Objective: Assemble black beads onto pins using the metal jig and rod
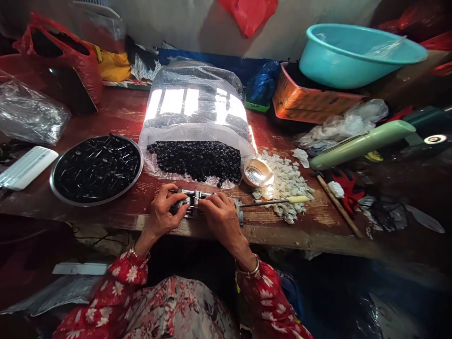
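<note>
At the table's front edge lies a small metal jig [195, 195] with a rail and a long rod handle [264, 203] ending in a pale yellow grip on the right. My left hand [165, 207] is curled at the jig's left end, thumb and fingers closed around a small black part [175, 205]. Over the right half of the jig, my right hand [221, 212] has its fingertips pinched together; what they hold is hidden. Just behind the jig, a heap of small black round parts [199, 160] spills from a clear plastic bag [197, 127].
Left stands a round metal tray [140, 172] of black parts with thin metal pins. On the right are a small bowl [258, 173], a pile of whitish pieces [287, 181], a wooden stick [339, 205], a green cylinder [363, 145] and a turquoise basin [353, 56] on an orange crate [310, 99].
</note>
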The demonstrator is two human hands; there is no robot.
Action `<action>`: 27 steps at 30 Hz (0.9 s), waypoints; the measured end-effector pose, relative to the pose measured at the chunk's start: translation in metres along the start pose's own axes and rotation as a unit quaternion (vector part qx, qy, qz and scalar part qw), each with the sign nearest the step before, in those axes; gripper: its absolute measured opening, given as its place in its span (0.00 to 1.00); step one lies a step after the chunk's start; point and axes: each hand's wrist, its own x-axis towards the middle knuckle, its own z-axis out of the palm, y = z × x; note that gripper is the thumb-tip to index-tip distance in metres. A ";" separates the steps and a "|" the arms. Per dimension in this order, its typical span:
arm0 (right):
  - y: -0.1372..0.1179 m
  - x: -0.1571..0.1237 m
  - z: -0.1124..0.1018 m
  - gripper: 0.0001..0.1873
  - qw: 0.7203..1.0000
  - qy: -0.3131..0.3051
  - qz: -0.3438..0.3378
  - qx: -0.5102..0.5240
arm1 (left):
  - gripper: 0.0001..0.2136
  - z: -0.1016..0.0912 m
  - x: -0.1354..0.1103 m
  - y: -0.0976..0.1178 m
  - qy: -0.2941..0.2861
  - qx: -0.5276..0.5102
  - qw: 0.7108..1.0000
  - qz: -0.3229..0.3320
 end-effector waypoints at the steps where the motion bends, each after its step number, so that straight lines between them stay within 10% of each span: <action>1: 0.001 0.001 0.000 0.08 1.000 0.010 0.011 -0.002 | 0.09 0.000 0.000 0.000 0.001 0.001 1.000 0.002; 27: 0.037 0.003 -0.021 0.12 0.993 0.050 0.091 0.059 | 0.09 -0.001 0.001 0.001 0.006 0.003 1.000 0.010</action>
